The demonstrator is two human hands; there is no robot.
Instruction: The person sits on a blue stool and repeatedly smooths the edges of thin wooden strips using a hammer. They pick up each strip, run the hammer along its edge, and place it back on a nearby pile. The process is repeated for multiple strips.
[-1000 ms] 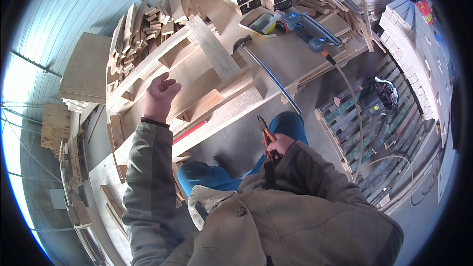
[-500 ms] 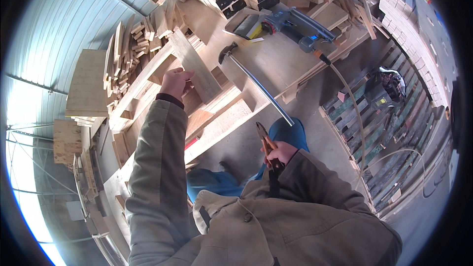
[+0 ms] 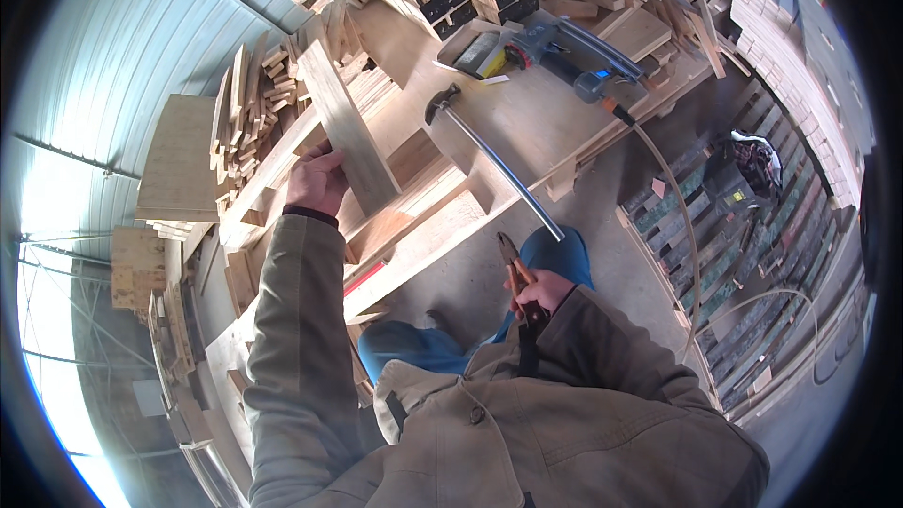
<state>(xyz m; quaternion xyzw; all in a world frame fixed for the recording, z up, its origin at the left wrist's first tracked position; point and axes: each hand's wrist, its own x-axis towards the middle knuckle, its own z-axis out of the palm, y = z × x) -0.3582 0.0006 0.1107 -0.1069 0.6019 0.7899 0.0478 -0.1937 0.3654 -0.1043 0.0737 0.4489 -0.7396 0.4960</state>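
My left hand grips a flat wooden board by its left edge, tilted above a wooden frame on the bench. The fingers behind the board are hidden. Close to my body, my right hand is closed around pincer-type pliers with orange-brown handles, their jaws pointing away from me. A claw hammer with a shiny metal handle lies on the bench between the hands, its handle end jutting past the near edge.
A nail gun with an air hose lies at the bench's far right. Wood offcuts are heaped behind my left hand. On the right, a slatted pallet on the floor bears a dark bag.
My left hand has moved slightly left and nearer, taking the board with it and lifting it off the frame. My right hand with the pliers has barely moved.
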